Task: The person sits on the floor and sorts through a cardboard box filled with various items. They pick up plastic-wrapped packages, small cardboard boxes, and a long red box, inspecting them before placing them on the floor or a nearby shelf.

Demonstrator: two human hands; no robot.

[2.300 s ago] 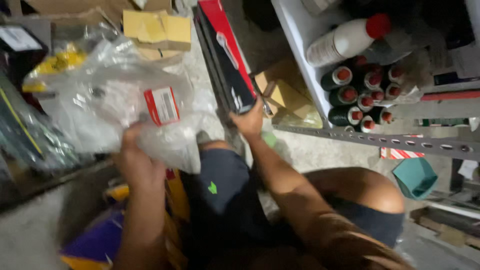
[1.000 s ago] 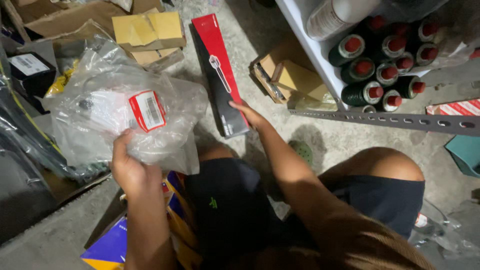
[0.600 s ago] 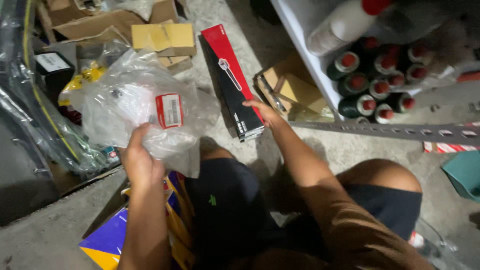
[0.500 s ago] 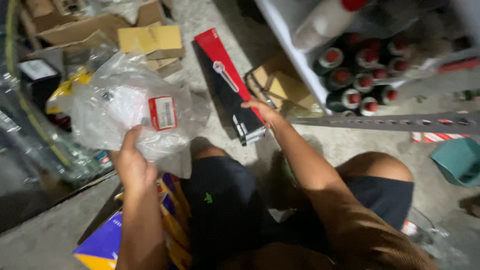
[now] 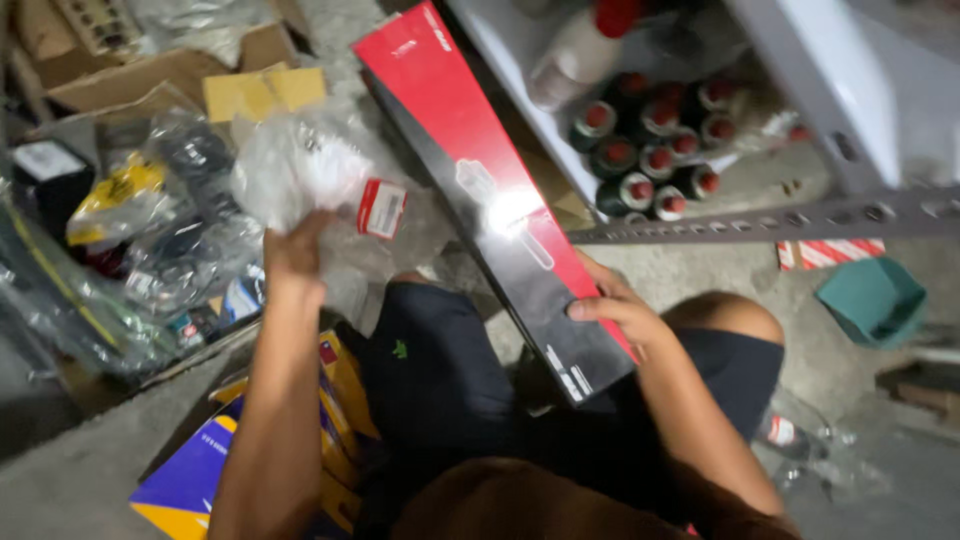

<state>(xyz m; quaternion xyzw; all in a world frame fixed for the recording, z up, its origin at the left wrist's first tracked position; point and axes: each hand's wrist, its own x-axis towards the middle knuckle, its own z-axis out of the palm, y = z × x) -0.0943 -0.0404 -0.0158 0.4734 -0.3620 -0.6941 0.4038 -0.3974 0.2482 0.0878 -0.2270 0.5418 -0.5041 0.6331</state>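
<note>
Both hands busy: left hand (image 5: pixel 292 255) apparently clutching plastic bag (image 5: pixel 310 170), right hand (image 5: pixel 618 310) red-black box (image 5: pixel 495 200)

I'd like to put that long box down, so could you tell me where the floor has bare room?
Bare concrete shows at the lower left, between the bagged parts and the blue and yellow carton, and on the right between the right knee and the teal tub. Cartons and bags crowd the upper left; cans fill the shelf.
</note>
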